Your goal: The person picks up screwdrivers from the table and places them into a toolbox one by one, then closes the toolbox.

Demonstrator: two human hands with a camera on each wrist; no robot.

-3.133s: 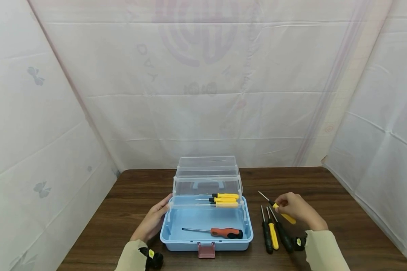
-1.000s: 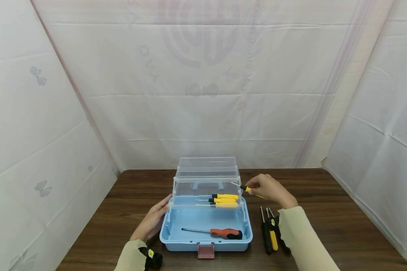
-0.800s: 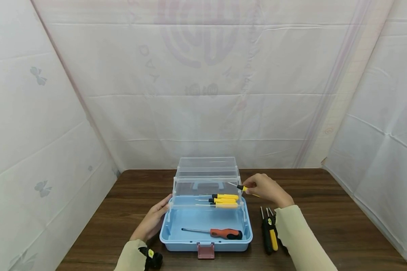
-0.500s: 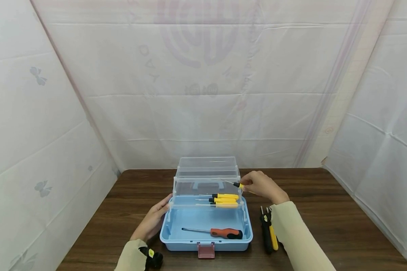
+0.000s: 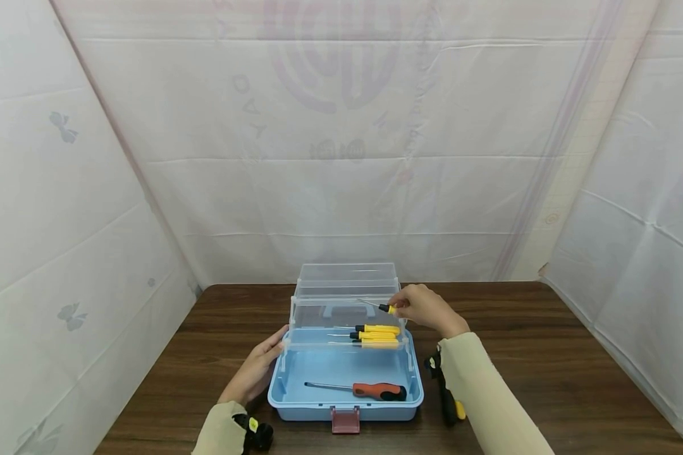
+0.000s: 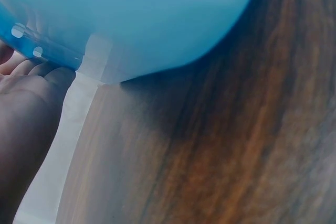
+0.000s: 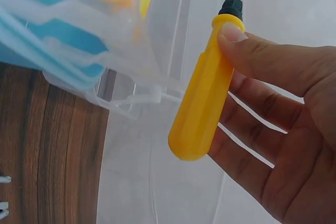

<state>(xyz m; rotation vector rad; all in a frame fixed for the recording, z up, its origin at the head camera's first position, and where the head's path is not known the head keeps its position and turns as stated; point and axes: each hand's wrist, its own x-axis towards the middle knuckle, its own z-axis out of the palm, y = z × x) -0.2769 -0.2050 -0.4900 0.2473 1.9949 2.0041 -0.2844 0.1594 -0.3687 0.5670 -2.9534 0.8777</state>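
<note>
My right hand (image 5: 427, 308) pinches a small screwdriver (image 7: 202, 95) with a yellow handle and black collar, thumb on the handle's upper part. It is held above the back of a blue toolbox (image 5: 346, 414), its thin shaft pointing left over the clear tray. In that clear tray (image 5: 313, 344) lie several yellow-handled screwdrivers (image 5: 378, 337), handles to the right. An orange-and-black screwdriver (image 5: 378, 392) lies in the blue bottom. My left hand (image 5: 256, 370) rests against the toolbox's left side, fingers extended along the wall; in the left wrist view its fingertips are partly hidden.
The transparent lid (image 5: 347, 273) stands raised at the back. Right of the box, a black-handled screwdriver (image 5: 448, 407) and a yellow handle (image 5: 460, 411) lie on the wooden table (image 5: 592, 385), partly covered by my right sleeve (image 5: 489, 398). White sheeting (image 5: 341, 208) encloses the table's back and sides.
My right hand has lifted the yellow-handled screwdriver from beside the tools on the right and carried it left, over the clear tray. The left hand and toolbox have stayed in place.
</note>
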